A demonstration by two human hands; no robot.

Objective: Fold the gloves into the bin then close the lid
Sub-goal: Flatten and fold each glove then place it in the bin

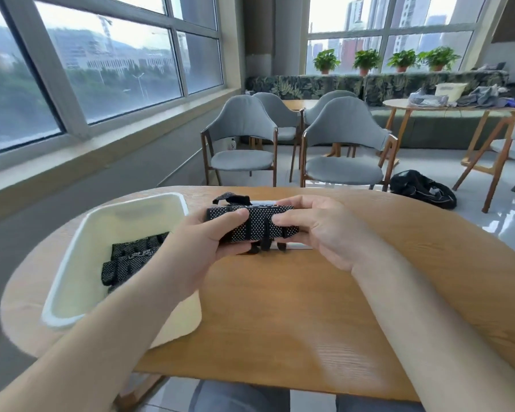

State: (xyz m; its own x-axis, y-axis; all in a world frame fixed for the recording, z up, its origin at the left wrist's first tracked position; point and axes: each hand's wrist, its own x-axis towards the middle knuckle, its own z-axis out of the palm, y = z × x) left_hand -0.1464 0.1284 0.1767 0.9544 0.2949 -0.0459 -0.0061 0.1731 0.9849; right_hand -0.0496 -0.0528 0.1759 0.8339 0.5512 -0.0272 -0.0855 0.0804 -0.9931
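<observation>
wooden table (280, 316), rounded edge, stands beside a long window wall. on its left portion sits a white bin (84, 263), lid off, interior exposed. one black dotted glove (134, 257) lies inside the bin toward the right wall, partly hidden by the left forearm.

over the table centre, just right of the bin, both hands hold a second glove (256, 224), black with white dots, folded into a compact block. left hand (197, 245): thumb on top, fingers curled beneath, gripping the block's left end. right hand (318, 233): thumb pressed on top, fingers wrapped around the far side, gripping the right end. short black straps hang from the block's lower edge; a strap loop protrudes at the far left corner.

a thin pale strip (298, 247) shows on the table under the block; it may be the lid's edge, but the hands cover most of it.

behind the table: four grey upholstered chairs (241, 138), a black bag (422, 188) on the floor to the right, a second table (458, 105) bearing cloth items and a pale container, and potted plants (366, 59) along the far sill.
</observation>
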